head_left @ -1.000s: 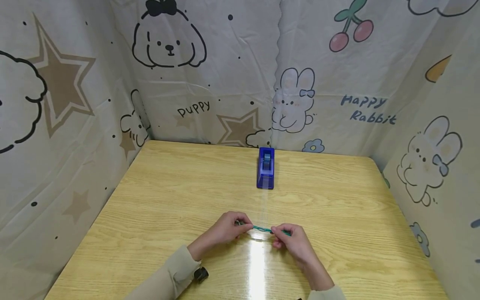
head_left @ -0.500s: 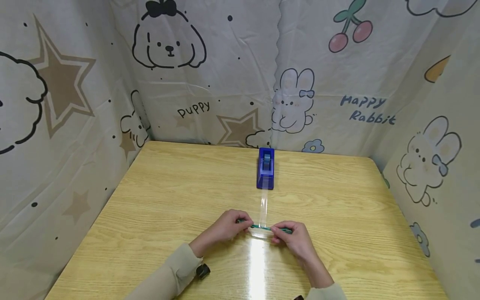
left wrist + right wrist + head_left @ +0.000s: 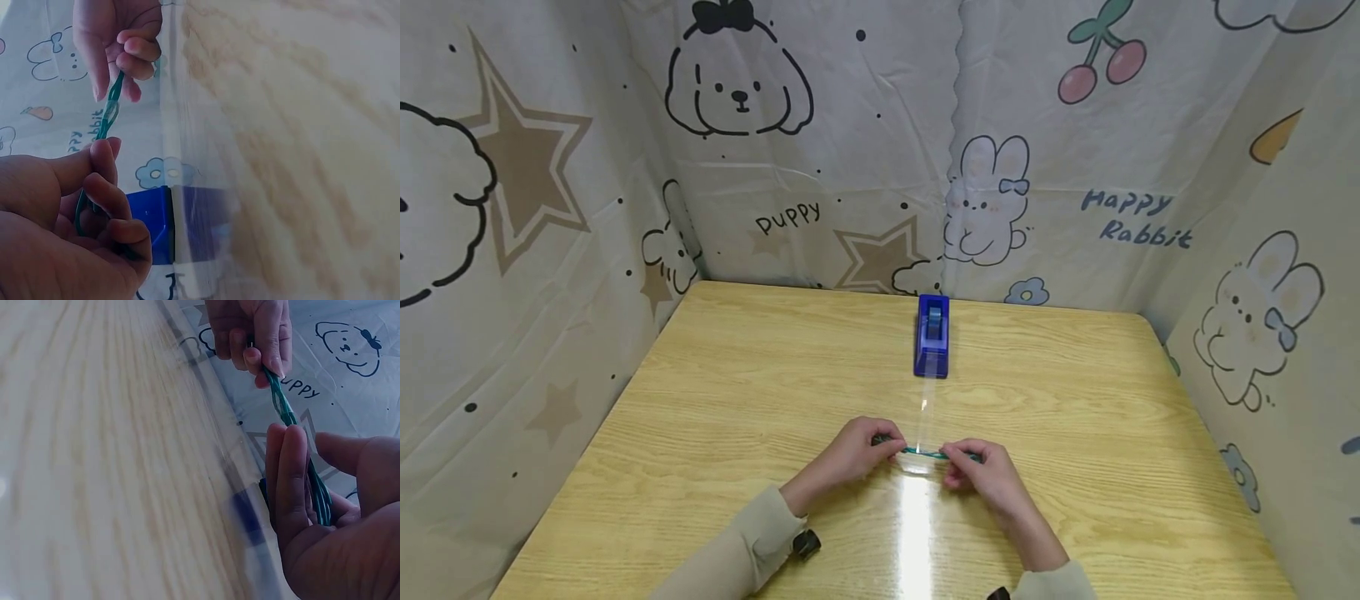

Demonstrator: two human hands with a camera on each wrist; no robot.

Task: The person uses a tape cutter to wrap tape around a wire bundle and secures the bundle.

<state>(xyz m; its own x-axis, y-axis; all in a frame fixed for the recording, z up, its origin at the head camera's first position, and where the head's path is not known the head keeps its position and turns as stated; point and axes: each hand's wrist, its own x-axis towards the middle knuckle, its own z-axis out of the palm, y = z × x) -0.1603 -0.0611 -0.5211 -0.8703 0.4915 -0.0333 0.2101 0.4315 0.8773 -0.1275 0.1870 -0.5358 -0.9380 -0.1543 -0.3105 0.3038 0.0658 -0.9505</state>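
A bundle of thin green cord-like strands stretches between my two hands above the table. My left hand pinches its left end between thumb and fingers; in the left wrist view a green loop curves out by the palm. On the other side my right hand holds the right end, and folded strands lie within its fingers in the right wrist view. A clear tape strip runs from the blue tape dispenser to the middle of the bundle. Whether the strands are wire or string I cannot tell.
The wood-grain table ends at a back edge, where the dispenser stands. A patterned cloth curtain encloses the back and both sides. A bright reflection lies on the table in front of the hands.
Both hands have shifted slightly away from the body with the green bundle. The tape strip now shows more plainly, reaching the bundle. The dispenser has stayed in place.
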